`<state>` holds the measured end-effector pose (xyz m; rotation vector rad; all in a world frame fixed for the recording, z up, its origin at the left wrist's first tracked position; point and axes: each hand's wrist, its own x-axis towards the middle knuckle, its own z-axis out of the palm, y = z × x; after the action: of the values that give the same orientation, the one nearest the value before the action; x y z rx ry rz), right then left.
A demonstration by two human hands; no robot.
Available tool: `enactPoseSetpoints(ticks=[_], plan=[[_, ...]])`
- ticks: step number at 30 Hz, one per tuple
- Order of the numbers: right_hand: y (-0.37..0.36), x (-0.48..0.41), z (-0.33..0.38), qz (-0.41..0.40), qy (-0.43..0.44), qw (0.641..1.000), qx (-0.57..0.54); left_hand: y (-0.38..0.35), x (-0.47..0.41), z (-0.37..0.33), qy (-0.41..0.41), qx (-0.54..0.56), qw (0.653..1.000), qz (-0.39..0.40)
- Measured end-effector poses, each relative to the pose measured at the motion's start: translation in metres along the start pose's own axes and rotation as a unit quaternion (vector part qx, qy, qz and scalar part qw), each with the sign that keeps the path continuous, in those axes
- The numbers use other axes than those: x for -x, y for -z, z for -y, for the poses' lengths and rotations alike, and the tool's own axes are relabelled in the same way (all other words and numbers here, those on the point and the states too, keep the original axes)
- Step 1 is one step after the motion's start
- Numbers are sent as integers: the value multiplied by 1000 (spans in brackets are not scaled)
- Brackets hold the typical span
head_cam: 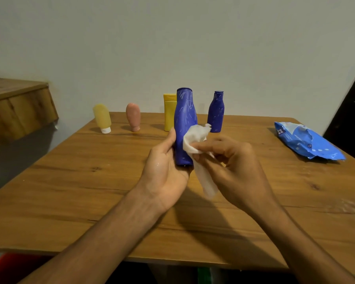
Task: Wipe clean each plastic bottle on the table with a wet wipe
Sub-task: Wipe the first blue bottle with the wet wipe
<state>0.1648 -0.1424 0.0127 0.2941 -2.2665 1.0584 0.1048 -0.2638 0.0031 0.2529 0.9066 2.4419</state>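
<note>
Above table (pixel 70 181), between both hands: large blue bottle (pixel 184 119) upright | left hand (pixel 164 167) grips its base | right hand (pixel 232 160) pinches wet wipe (pixel 195 140) against its side | four bottles beyond.

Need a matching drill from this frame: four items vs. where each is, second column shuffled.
Items:
1. large blue bottle
2. wet wipe
3. wipes pack
4. pink bottle

Places:
A. lying near the right edge of the table
B. held in the left hand
C. standing in the back row
D. pinched by the right hand

Pairs: 1-B, 2-D, 3-A, 4-C
</note>
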Motion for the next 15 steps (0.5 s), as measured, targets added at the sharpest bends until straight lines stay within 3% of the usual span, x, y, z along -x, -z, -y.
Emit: enactPoseSetpoints(ticks=[5, 9, 13, 15], plan=[[-5, 3, 0, -6, 35, 999, -11, 1, 1, 5, 27, 24, 999, 12], [-9, 1, -7, -88, 53, 995, 13, 2, 2, 14, 42, 23, 999, 14], [-18, 10, -6, -37, 86, 996, 12, 7, 0, 12, 70, 37, 997, 19], [-17, 7, -9, -51, 102, 993, 25, 8, -1, 11, 69, 39, 997, 22]])
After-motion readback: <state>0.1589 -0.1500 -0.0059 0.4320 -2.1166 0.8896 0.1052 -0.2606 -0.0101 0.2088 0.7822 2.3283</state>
